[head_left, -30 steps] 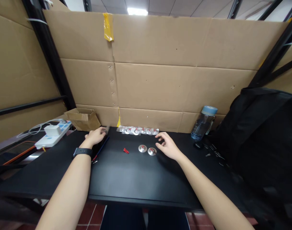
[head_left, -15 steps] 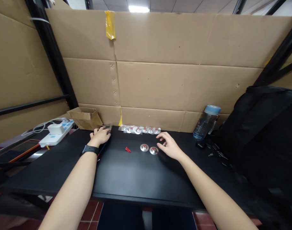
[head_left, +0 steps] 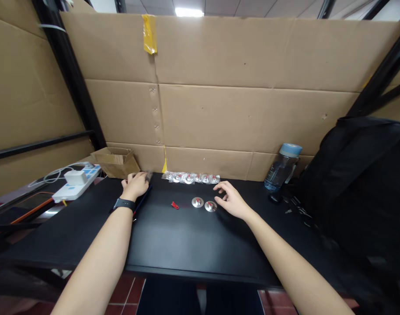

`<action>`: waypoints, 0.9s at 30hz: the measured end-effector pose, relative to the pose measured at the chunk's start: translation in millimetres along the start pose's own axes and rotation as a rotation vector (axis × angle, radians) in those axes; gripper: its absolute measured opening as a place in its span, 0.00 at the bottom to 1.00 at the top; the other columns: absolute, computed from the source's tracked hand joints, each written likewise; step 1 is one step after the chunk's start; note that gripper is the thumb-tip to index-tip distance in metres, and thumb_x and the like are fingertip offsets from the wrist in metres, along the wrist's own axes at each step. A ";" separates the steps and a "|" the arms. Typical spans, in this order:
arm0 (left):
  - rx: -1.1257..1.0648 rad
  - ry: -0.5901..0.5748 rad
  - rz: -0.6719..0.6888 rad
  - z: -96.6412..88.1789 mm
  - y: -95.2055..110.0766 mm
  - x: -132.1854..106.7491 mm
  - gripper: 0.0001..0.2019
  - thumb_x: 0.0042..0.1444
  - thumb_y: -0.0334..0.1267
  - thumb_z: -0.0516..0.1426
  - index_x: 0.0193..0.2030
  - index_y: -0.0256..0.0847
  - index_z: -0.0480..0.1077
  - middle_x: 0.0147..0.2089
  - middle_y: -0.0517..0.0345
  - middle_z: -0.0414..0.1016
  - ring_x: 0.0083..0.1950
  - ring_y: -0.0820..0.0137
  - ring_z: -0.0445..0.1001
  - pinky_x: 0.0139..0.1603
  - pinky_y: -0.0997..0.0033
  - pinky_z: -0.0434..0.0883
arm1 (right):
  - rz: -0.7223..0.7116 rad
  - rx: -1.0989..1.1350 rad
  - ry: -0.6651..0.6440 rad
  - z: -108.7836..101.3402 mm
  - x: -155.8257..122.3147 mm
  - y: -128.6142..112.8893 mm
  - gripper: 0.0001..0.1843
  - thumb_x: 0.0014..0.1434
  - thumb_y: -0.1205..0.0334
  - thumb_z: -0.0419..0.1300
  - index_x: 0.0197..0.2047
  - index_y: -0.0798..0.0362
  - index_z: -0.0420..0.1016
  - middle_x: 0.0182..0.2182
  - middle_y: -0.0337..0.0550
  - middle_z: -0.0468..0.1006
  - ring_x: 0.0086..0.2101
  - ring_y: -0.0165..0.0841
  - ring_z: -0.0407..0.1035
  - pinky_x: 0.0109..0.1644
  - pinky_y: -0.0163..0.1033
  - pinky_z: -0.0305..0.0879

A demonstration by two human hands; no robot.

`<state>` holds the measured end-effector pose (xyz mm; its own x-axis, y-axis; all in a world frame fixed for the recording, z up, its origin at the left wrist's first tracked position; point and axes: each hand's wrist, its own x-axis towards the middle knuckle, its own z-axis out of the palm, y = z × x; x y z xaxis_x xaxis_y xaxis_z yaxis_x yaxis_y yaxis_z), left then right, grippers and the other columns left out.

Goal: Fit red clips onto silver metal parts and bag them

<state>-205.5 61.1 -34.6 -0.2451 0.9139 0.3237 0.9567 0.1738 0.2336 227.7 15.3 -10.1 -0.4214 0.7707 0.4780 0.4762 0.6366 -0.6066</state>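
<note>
My left hand [head_left: 136, 185], with a dark watch on its wrist, is at the far left of the black table. Its fingers curl down beside a clear, shiny bit of plastic [head_left: 149, 176]; what lies under them is hidden. A dark, blue-edged item [head_left: 142, 199] shows partly beside that wrist. My right hand [head_left: 231, 200] hovers with fingers apart and nothing in them. Just left of it lie two shiny domed metal discs with red centres, like finger cymbals: the nearer disc [head_left: 210, 206] and the other disc [head_left: 197, 202]. A small bundle of red cord [head_left: 175, 205] lies farther left.
Several similar discs in clear packets [head_left: 189, 177] line the back of the table [head_left: 186, 245]. An open cardboard box [head_left: 116, 162] and a white power strip [head_left: 77, 183] stand left. A blue-lidded bottle [head_left: 283, 168], keys [head_left: 288, 211] and a black backpack [head_left: 360, 188] are right.
My left hand has shifted slightly, and the clear plastic beside its fingers now looks blurred and more covered. My right hand and the discs stay in place.
</note>
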 end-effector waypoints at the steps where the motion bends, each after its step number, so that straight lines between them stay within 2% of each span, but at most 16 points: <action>1: 0.004 0.010 -0.023 -4.0 2.4 -2.2 0.24 0.60 0.39 0.50 0.63 0.48 0.69 0.69 0.52 0.64 0.66 0.47 0.56 0.60 0.44 0.59 | 0.001 0.002 -0.001 -0.1 0.1 0.0 0.15 0.56 0.67 0.61 0.47 0.48 0.71 0.48 0.45 0.68 0.43 0.34 0.68 0.36 0.36 0.71; 3: 0.011 0.091 -0.108 -15.9 10.2 -8.7 0.24 0.61 0.38 0.49 0.63 0.44 0.68 0.68 0.46 0.65 0.64 0.45 0.59 0.57 0.42 0.59 | 0.001 0.003 -0.002 -0.5 0.3 -0.2 0.14 0.57 0.67 0.61 0.47 0.48 0.71 0.47 0.45 0.68 0.43 0.34 0.68 0.36 0.36 0.70; 6: -0.008 0.315 -0.197 -40.0 33.5 -22.1 0.25 0.62 0.38 0.48 0.66 0.40 0.65 0.67 0.41 0.65 0.62 0.44 0.60 0.57 0.40 0.59 | 0.002 -0.006 0.000 -1.1 0.0 -0.7 0.15 0.57 0.67 0.61 0.48 0.48 0.71 0.47 0.45 0.68 0.43 0.34 0.68 0.35 0.35 0.70; 8: -0.033 0.417 -0.128 -53.7 57.8 -32.0 0.28 0.63 0.36 0.48 0.70 0.41 0.59 0.70 0.42 0.60 0.64 0.44 0.58 0.59 0.39 0.57 | 0.002 -0.020 -0.013 -1.3 -0.7 -1.4 0.14 0.57 0.67 0.60 0.48 0.49 0.72 0.48 0.45 0.68 0.43 0.34 0.68 0.35 0.35 0.69; 9: -0.042 0.427 -0.065 -57.9 71.8 -37.2 0.29 0.63 0.36 0.48 0.72 0.42 0.56 0.72 0.43 0.58 0.65 0.44 0.57 0.60 0.39 0.56 | -0.001 -0.027 -0.026 -1.3 -1.1 -1.7 0.14 0.57 0.67 0.60 0.48 0.49 0.72 0.48 0.45 0.68 0.43 0.34 0.68 0.35 0.35 0.69; 12: -0.047 0.330 0.217 -54.6 114.5 -52.4 0.30 0.63 0.35 0.48 0.73 0.44 0.55 0.72 0.48 0.59 0.66 0.48 0.57 0.59 0.46 0.59 | -0.019 -0.057 -0.074 -0.6 -2.0 -2.6 0.14 0.58 0.67 0.60 0.47 0.49 0.72 0.47 0.45 0.69 0.43 0.33 0.68 0.36 0.35 0.68; 15: 0.008 0.241 0.546 -32.0 146.0 -65.5 0.29 0.61 0.29 0.49 0.70 0.46 0.60 0.72 0.49 0.61 0.67 0.51 0.59 0.60 0.46 0.58 | -0.036 -0.098 -0.106 -0.7 -2.4 -3.5 0.13 0.58 0.67 0.62 0.47 0.49 0.73 0.46 0.44 0.70 0.42 0.33 0.68 0.38 0.36 0.67; 17: 0.045 0.210 0.681 -15.0 156.7 -71.1 0.29 0.59 0.25 0.49 0.66 0.47 0.66 0.71 0.50 0.62 0.68 0.52 0.59 0.60 0.45 0.58 | -0.047 -0.140 -0.151 -2.2 -2.9 -4.9 0.10 0.59 0.67 0.62 0.45 0.50 0.74 0.44 0.44 0.71 0.41 0.33 0.68 0.40 0.36 0.67; 19: 0.065 0.184 0.745 -3.4 160.2 -74.1 0.27 0.56 0.23 0.50 0.60 0.47 0.71 0.70 0.51 0.64 0.69 0.52 0.58 0.60 0.45 0.58 | -0.064 -0.195 -0.234 -4.3 -4.0 -7.2 0.08 0.59 0.66 0.61 0.44 0.50 0.75 0.41 0.42 0.73 0.39 0.32 0.69 0.42 0.37 0.66; 21: 0.048 0.162 0.763 -0.1 160.0 -75.8 0.22 0.58 0.24 0.51 0.55 0.47 0.74 0.66 0.51 0.70 0.68 0.52 0.59 0.59 0.47 0.58 | -0.084 -0.249 -0.315 -5.6 -5.5 -10.1 0.11 0.59 0.67 0.62 0.45 0.50 0.76 0.40 0.42 0.74 0.40 0.33 0.70 0.45 0.37 0.66; 24: -0.055 0.098 0.806 -7.7 160.3 -79.7 0.15 0.67 0.35 0.49 0.53 0.47 0.75 0.55 0.50 0.77 0.60 0.56 0.66 0.56 0.52 0.59 | -0.116 -0.334 -0.353 -4.3 -7.6 -15.5 0.19 0.59 0.66 0.63 0.54 0.47 0.73 0.44 0.42 0.75 0.44 0.36 0.70 0.48 0.38 0.66; 27: -0.132 -0.014 0.936 -18.0 165.3 -86.6 0.14 0.70 0.44 0.49 0.52 0.48 0.75 0.47 0.54 0.79 0.53 0.61 0.69 0.54 0.57 0.59 | -0.149 -0.463 -0.376 -0.8 -8.1 -21.7 0.18 0.64 0.64 0.59 0.57 0.44 0.73 0.44 0.43 0.75 0.46 0.36 0.71 0.45 0.37 0.65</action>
<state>-28.9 4.1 -7.6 0.6160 0.6656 0.4213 0.7381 -0.6745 -0.0135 221.3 -4.7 -0.3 -0.7125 0.6636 0.2281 0.6416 0.7477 -0.1712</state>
